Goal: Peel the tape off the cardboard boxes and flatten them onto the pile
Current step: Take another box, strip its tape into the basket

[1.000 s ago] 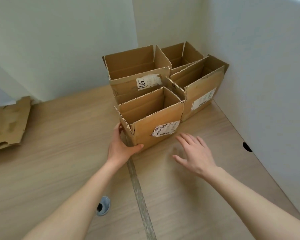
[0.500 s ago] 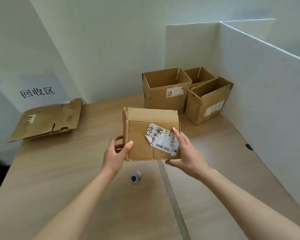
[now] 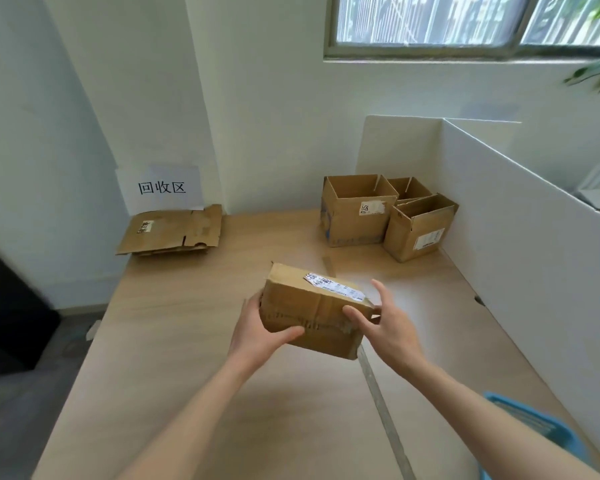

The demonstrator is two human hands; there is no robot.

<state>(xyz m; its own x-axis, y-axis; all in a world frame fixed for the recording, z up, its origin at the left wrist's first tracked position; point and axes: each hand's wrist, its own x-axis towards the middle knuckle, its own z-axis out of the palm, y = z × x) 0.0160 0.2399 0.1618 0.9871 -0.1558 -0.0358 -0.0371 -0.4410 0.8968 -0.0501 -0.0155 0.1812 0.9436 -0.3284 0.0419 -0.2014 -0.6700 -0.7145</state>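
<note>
Box (image 3: 312, 311) is hanging above table centre; left hand (image 3: 257, 332) gripping its nine-o'clock end, right hand (image 3: 387, 323) spread at three. I'm fearing a one-handed slip while picking tape (image 3: 309, 323).

The blue tray (image 3: 534, 427) at the table's (image 3: 187, 341) right edge is cut off; 1 box (image 3: 409, 188) stands half hidden behind 2 others.

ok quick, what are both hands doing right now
Left hand: grips the left end of the taped cardboard box, thumb across its front.
Right hand: open, fingers spread against the box's right end.
</note>
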